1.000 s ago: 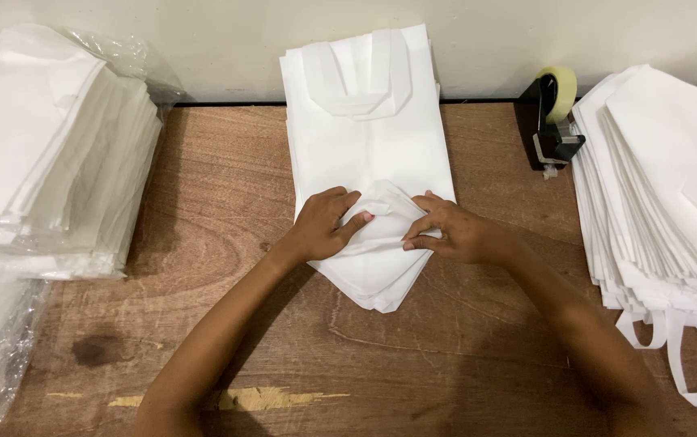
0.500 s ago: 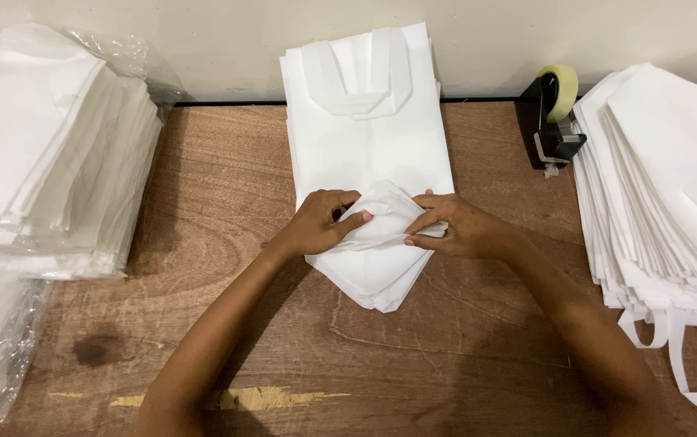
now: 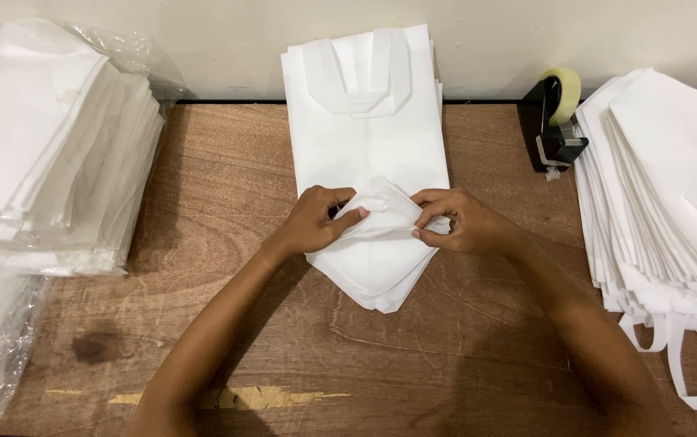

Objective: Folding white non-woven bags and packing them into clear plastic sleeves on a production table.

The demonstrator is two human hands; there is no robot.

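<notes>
A small pile of white non-woven bags [image 3: 365,137] lies flat in the middle of the wooden table [image 3: 227,178], handles toward the wall. Its near end is folded into a point. My left hand [image 3: 316,222] and my right hand [image 3: 458,222] both pinch a bunched fold of the top bag [image 3: 385,214] above the pile's lower part. The fingers of both hands curl around the cloth from either side.
A tall stack of white bags wrapped in clear plastic [image 3: 49,154] fills the left. Another stack of white bags [image 3: 664,186] with loose handles sits at the right. A black tape dispenser with a yellowish roll [image 3: 555,117] stands by the wall.
Both hands have gathered the bag's fold slightly tighter and higher; the pile and the stacks have not moved.
</notes>
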